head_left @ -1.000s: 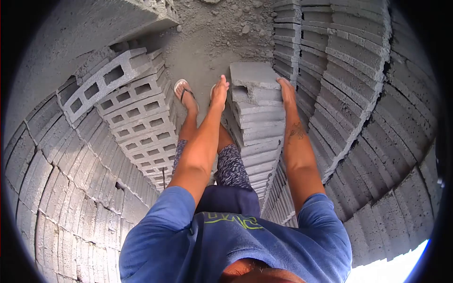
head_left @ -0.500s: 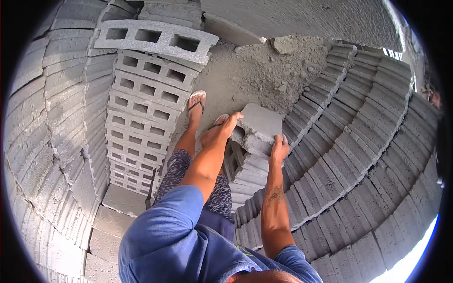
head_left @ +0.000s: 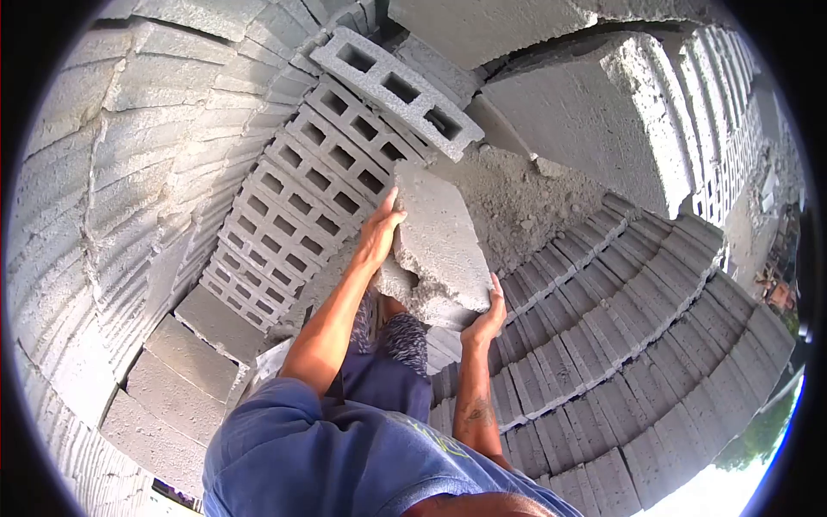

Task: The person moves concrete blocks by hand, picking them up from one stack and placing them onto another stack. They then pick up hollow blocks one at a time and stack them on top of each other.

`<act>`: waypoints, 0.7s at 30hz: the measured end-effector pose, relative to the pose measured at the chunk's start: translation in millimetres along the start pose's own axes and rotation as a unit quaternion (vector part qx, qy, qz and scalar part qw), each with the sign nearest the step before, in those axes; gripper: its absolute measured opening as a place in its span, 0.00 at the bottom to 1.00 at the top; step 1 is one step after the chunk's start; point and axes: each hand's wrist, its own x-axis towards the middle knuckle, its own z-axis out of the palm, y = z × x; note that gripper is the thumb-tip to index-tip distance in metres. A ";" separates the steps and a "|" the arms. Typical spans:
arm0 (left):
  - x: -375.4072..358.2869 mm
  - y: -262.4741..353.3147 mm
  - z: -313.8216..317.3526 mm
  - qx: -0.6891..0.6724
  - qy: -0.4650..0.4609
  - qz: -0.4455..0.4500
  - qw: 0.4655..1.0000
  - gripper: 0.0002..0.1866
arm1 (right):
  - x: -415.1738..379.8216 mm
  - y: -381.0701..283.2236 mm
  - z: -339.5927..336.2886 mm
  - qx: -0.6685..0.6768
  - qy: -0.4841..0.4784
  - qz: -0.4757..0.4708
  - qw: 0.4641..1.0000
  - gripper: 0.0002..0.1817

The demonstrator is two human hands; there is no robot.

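Observation:
A grey concrete block (head_left: 444, 237) with a rough, broken edge is held up between my two hands, in front of my legs. My left hand (head_left: 379, 228) grips its left end, thumb on the near face. On the lower right corner, my right hand (head_left: 487, 319) is closed round the block's edge. The block is tilted, its broad smooth face upward, and it hides my feet. Left of it rises a stack of hollow blocks (head_left: 319, 179), their holes showing. One hollow block (head_left: 401, 86) lies across the top of that stack.
Curved rows of stacked blocks (head_left: 594, 319) stand close on my right. A tall block wall (head_left: 164, 155) is on the left. Sandy rubble (head_left: 517, 194) covers the ground ahead, below large block stacks (head_left: 577, 112). More blocks (head_left: 185, 362) lie at lower left.
The block has come up off the pile by my legs and towards the camera, held in both hands. My view has turned, so the hollow-block stack now appears slanted.

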 end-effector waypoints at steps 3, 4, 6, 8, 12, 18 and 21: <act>-3.8 75.2 -28.7 0.139 0.086 0.042 0.986 0.34 | 21.9 33.7 46.0 0.164 -0.088 0.081 0.979 0.27; 1.5 91.1 -38.2 0.209 0.095 0.016 0.973 0.34 | 33.3 47.4 64.6 0.191 -0.105 0.108 0.970 0.27; 27.6 93.8 -47.8 0.279 0.154 0.098 0.943 0.34 | 66.6 80.9 105.8 0.223 -0.108 0.168 0.954 0.25; 51.1 94.3 -51.3 0.341 0.211 0.185 0.897 0.34 | 102.0 112.5 151.8 0.233 -0.067 0.193 0.951 0.29; 90.9 80.1 -48.7 0.434 0.220 0.123 0.865 0.41 | 156.6 141.6 210.1 0.177 -0.060 0.290 0.939 0.41; 108.5 16.1 -15.9 0.474 0.192 0.188 0.839 0.39 | 183.1 165.7 200.3 0.239 -0.131 0.249 0.929 0.47; 100.0 9.2 -46.8 0.395 0.192 0.281 0.853 0.40 | 169.5 134.7 191.6 0.192 -0.165 0.272 0.929 0.54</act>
